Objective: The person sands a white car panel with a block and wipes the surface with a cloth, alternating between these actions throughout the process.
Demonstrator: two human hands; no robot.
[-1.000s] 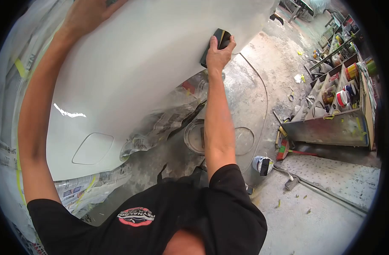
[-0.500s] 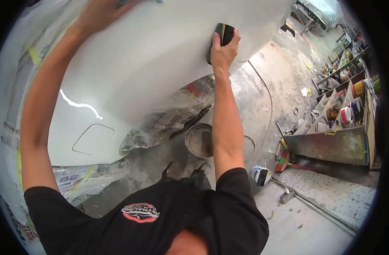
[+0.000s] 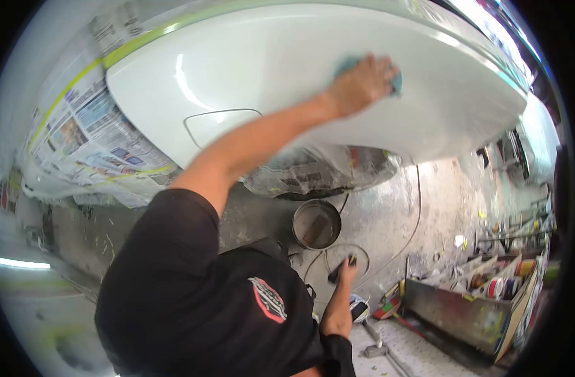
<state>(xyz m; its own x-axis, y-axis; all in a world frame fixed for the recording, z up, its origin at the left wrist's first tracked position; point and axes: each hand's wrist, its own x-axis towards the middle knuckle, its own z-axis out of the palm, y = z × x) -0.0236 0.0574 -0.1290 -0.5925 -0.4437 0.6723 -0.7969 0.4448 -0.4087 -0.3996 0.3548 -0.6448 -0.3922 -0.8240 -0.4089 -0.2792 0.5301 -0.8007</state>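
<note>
My left hand [image 3: 364, 83] presses a blue cloth [image 3: 396, 85] against the white car panel [image 3: 287, 69], its fingers bent over the cloth and slightly blurred. Lower down, my right hand [image 3: 348, 271] hangs away from the panel, closed around a dark sanding block [image 3: 334, 275]. A fuel-flap outline [image 3: 202, 117] marks the panel to the left of my left forearm.
Newspaper masking [image 3: 108, 129] with yellow tape covers the car's left side. Below the wheel arch, a bucket [image 3: 294, 227] holds a block-shaped thing. A hose [image 3: 419, 201] runs over the floor. At right stands a compartment box [image 3: 447, 311] of cans and tape rolls.
My left hand has come across the panel to the right with the blue cloth. My right hand has dropped off the panel with the sanding block. The view has swung round.
</note>
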